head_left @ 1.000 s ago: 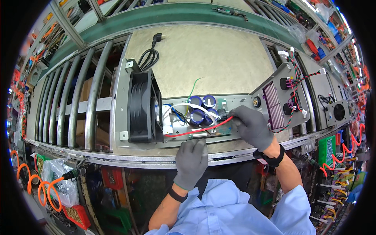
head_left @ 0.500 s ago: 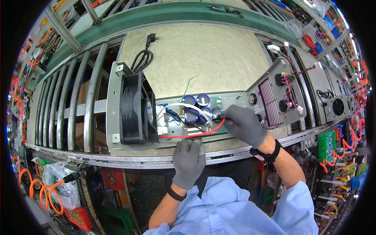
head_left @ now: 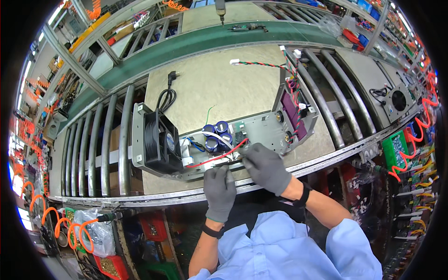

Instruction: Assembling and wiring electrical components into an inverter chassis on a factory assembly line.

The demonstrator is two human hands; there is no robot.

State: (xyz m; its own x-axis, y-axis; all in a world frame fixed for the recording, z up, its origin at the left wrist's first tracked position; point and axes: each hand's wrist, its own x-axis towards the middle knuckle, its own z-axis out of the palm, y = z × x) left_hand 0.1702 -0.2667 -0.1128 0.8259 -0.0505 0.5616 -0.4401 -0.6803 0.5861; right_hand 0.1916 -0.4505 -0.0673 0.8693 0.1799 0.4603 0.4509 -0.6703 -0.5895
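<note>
A grey metal chassis (head_left: 259,125) lies on the bench, with a black fan (head_left: 158,142) upright at its left end. Blue capacitors (head_left: 218,136) stand on the circuit board inside, where a red wire (head_left: 216,160) and a white wire (head_left: 216,135) curve across. At the chassis's front edge, my gloved left hand (head_left: 220,193) is closed with its fingers curled. My gloved right hand (head_left: 265,168) is closed just to its right, fingertips below the red wire's right end. A thin dark strip shows between the hands; what either hand grips is hidden.
A side panel (head_left: 301,112) with twisted red, green and black wires (head_left: 294,70) rises at the chassis's right end. A black power cord (head_left: 167,98) lies behind the fan. Metal rollers (head_left: 105,144) flank the work board. An electric screwdriver (head_left: 220,10) hangs at the far side.
My right hand has moved from the board inside to the front edge, closer to my left hand. The side panel looks more upright, its loose wires swung left. The whole view has shifted.
</note>
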